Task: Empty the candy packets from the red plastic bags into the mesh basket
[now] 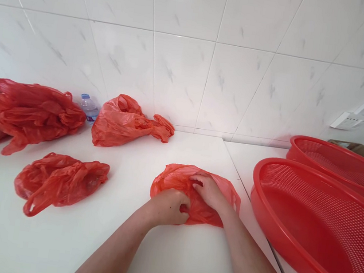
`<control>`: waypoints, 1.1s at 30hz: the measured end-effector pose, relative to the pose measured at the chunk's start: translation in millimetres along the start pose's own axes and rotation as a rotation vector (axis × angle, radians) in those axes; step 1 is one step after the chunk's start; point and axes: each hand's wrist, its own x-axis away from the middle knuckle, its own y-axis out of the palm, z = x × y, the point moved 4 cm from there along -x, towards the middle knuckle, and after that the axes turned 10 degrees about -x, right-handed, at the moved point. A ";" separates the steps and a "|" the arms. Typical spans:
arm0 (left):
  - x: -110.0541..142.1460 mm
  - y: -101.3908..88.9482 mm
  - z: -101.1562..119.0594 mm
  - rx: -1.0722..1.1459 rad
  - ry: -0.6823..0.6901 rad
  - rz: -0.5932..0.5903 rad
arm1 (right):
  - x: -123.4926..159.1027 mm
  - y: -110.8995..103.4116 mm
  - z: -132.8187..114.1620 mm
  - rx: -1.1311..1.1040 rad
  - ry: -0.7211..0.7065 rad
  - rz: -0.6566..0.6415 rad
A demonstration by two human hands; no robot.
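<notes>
My left hand and my right hand are close together on a crumpled red plastic bag lying on the white countertop. The fingers of both hands curl into the thin plastic and gather it up. Most of the bag's middle is hidden under my hands. Further left, a loosely bunched red bag lies by itself, and another rests against the wall.
A large heap of red bags sits at the far left, with a plastic water bottle behind it. Two red perforated oval baskets stand at the right, the further one partly behind. White tile forms the back wall, with a wall socket on it.
</notes>
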 end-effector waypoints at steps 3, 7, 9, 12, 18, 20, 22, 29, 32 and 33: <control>-3.2 -6.8 15.4 -0.004 0.075 0.136 | -0.2 -1.6 3.3 -0.041 0.046 -0.007; -6.8 -0.5 34.4 -0.001 0.182 0.122 | 1.0 -5.9 6.9 -0.114 0.125 -0.018; -6.5 9.3 37.6 0.001 0.177 0.020 | 1.5 -7.6 5.6 -0.121 0.121 -0.018; -2.6 22.9 40.3 0.102 0.168 -0.164 | 0.9 -7.6 2.9 -0.078 0.089 -0.012; -3.8 -7.4 31.6 -0.036 0.104 0.339 | 1.5 2.1 0.9 -0.137 0.061 -0.056; -3.6 -22.1 19.2 -0.179 0.024 0.525 | 4.0 5.8 -1.5 -0.173 0.070 -0.102; -2.7 -31.0 2.2 -0.247 -0.071 0.597 | 7.0 7.7 -4.3 -0.156 0.102 -0.152; 0.0 -20.5 -49.4 -0.208 -0.295 0.342 | 7.6 3.9 -2.2 -0.301 0.143 -0.186; -0.9 -13.1 -54.8 -0.205 -0.317 0.263 | 3.3 1.0 14.1 -0.497 0.223 -0.031; -1.4 -12.4 -54.5 -0.210 -0.313 0.261 | 1.9 0.5 19.8 -0.580 0.241 0.017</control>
